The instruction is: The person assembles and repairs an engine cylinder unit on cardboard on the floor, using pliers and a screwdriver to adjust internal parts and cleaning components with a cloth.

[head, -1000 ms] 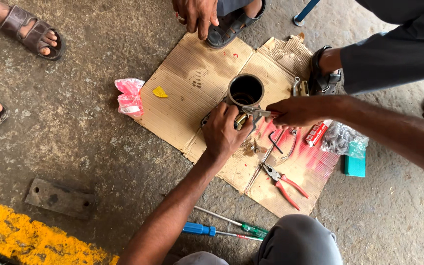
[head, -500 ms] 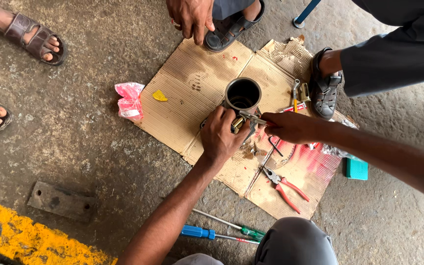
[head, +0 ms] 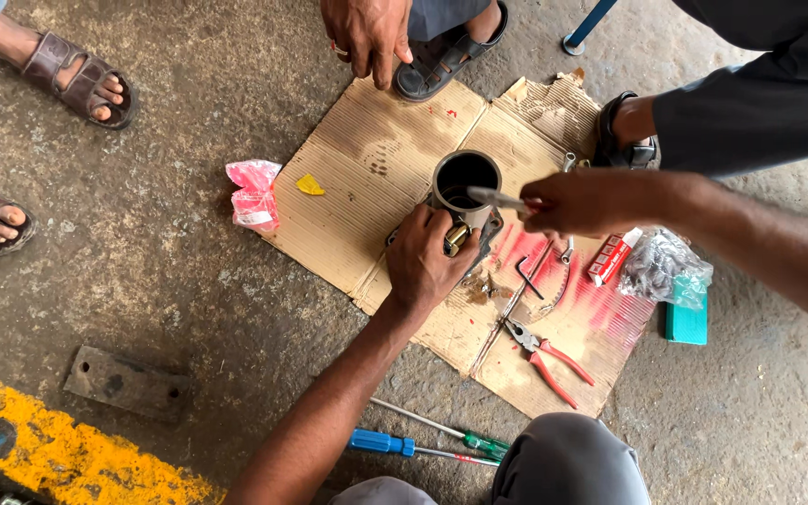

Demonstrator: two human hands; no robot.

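1. The metal cylinder [head: 466, 180], dark inside and open at the top, stands upright on the flattened cardboard [head: 367, 159] that lies on the concrete floor, a little above the middle of the view.
2. The left hand [head: 425, 264] comes in from 6 o'clock and grips the base of the cylinder, its fingers [head: 440, 227] curled shut around the lower part, where a small brass fitting [head: 457, 238] shows.
3. The right hand [head: 584, 200] reaches in from 3 o'clock, its fingers pinched closed on a slim metal tool [head: 493, 196] whose tip lies over the cylinder's rim.
4. At 5 o'clock from the cylinder, red-handled pliers [head: 544, 355] lie on the cardboard; a black hex key [head: 527, 277] lies between them and the right hand.
5. At 3 o'clock of the hex key sit a small red-and-white box [head: 612, 255], a clear plastic bag [head: 658, 266] of small parts and, just past the cardboard's edge, a teal box [head: 686, 322].
6. At 9 o'clock from the cylinder, a pink wrapper [head: 253, 194] lies on the floor beside the cardboard, with a yellow scrap [head: 310, 185] near it on the cardboard.
7. Two screwdrivers [head: 423, 440], one blue-handled and one green-handled, lie on the floor at 6 o'clock.
8. Another person's hand [head: 365, 33] hangs at 12 o'clock above a sandalled foot [head: 443, 54].
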